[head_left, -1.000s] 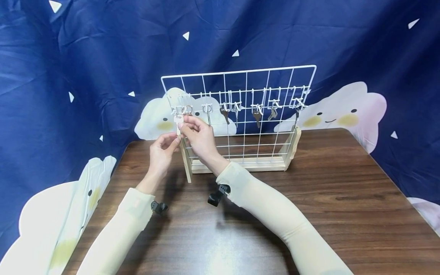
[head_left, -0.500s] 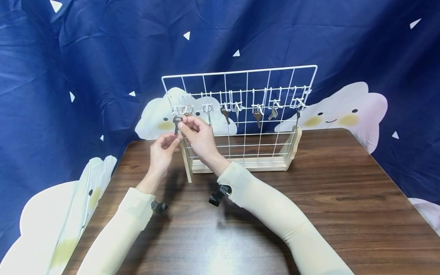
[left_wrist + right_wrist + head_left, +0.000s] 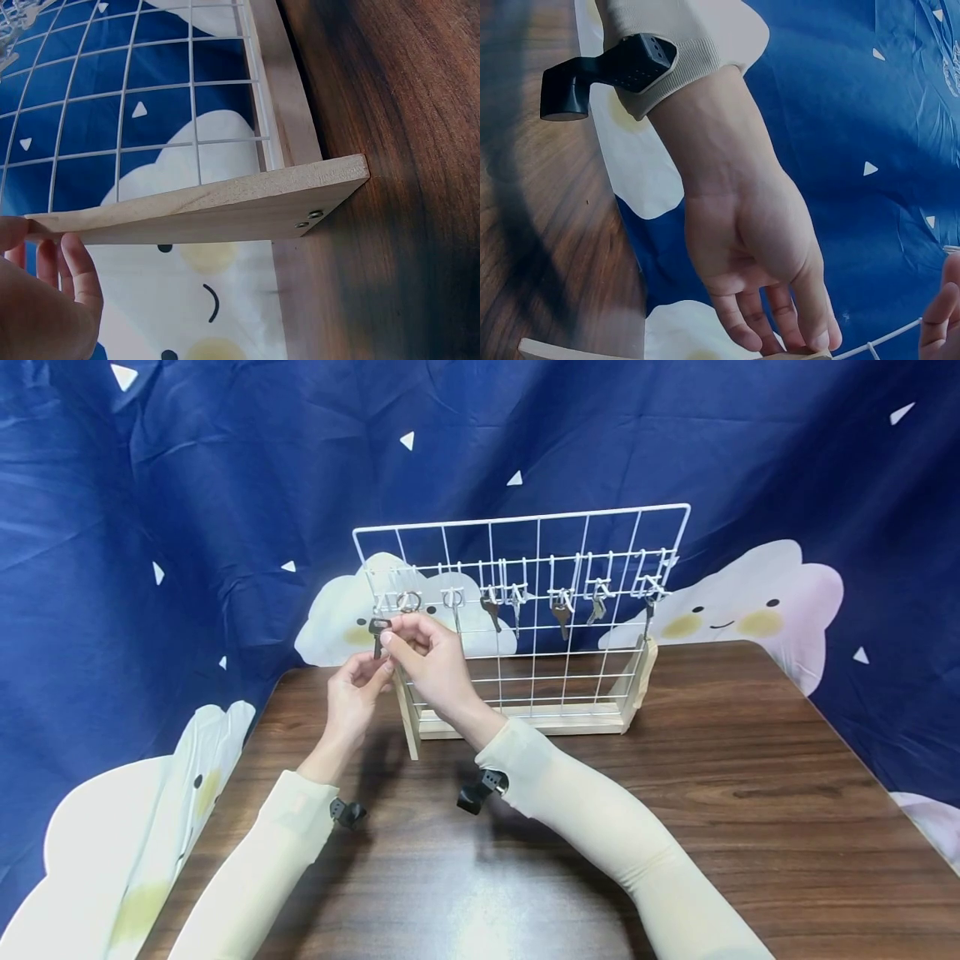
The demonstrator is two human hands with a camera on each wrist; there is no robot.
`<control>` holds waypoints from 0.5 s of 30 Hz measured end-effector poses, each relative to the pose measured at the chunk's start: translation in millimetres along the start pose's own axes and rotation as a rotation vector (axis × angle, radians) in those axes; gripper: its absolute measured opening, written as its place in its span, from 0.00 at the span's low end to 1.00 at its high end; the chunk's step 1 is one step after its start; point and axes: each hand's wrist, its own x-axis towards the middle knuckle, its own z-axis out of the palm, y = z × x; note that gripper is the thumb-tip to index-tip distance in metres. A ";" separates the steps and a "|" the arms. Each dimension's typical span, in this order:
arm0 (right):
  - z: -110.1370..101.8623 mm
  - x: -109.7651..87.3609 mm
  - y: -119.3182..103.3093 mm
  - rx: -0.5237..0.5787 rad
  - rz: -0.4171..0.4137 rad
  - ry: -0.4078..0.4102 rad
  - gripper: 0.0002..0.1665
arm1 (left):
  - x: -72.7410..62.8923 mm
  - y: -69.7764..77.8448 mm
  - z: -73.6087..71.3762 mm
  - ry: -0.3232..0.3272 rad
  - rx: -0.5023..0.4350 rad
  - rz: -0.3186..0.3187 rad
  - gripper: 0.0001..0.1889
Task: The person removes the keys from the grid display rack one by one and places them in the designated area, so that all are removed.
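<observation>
My right hand (image 3: 438, 664) pinches a dark key (image 3: 378, 635) between thumb and index finger, its blade pointing down, at the left end of a white wire grid rack (image 3: 537, 543). My left hand (image 3: 352, 697) is just below, thumb and fingers closing on the top end of the rack's wooden side piece (image 3: 202, 206). In the left wrist view those fingers (image 3: 79, 270) meet that end. The right wrist view shows the left hand's palm (image 3: 742, 225), with the right hand's fingertips (image 3: 939, 315) at the edge. A key ring (image 3: 408, 601) hangs on a hook above the right hand.
More keys hang on hooks along the grid, including a bronze key (image 3: 562, 617) and a silver key (image 3: 597, 608). The rack's wooden base (image 3: 555, 720) stands on a brown wooden table (image 3: 720, 793). Behind hangs a blue cloth (image 3: 262, 485) with clouds.
The key in my right hand turns from a bright face to a dark one and shifts slightly left, with the fingertips following. My left hand stays at the wooden side piece.
</observation>
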 end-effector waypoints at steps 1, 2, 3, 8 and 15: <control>-0.2 -0.6 -0.2 -0.003 -0.004 -0.005 0.09 | 0.0 0.0 0.0 0.001 0.002 -0.002 0.16; -0.6 -1.5 -0.3 -0.008 -0.006 -0.011 0.09 | 0.2 -0.6 -0.2 0.002 0.002 -0.006 0.16; -1.1 -2.7 -0.6 -0.011 -0.006 -0.016 0.09 | 0.3 -0.9 -0.3 0.003 0.004 -0.010 0.15; -5.2 -10.5 -0.7 0.008 0.018 -0.060 0.10 | 0.2 -1.7 -1.0 -0.004 0.006 -0.015 0.14; -16.0 -19.0 -0.1 0.014 0.059 -0.071 0.10 | -1.1 0.0 -0.6 -0.011 -0.011 0.002 0.14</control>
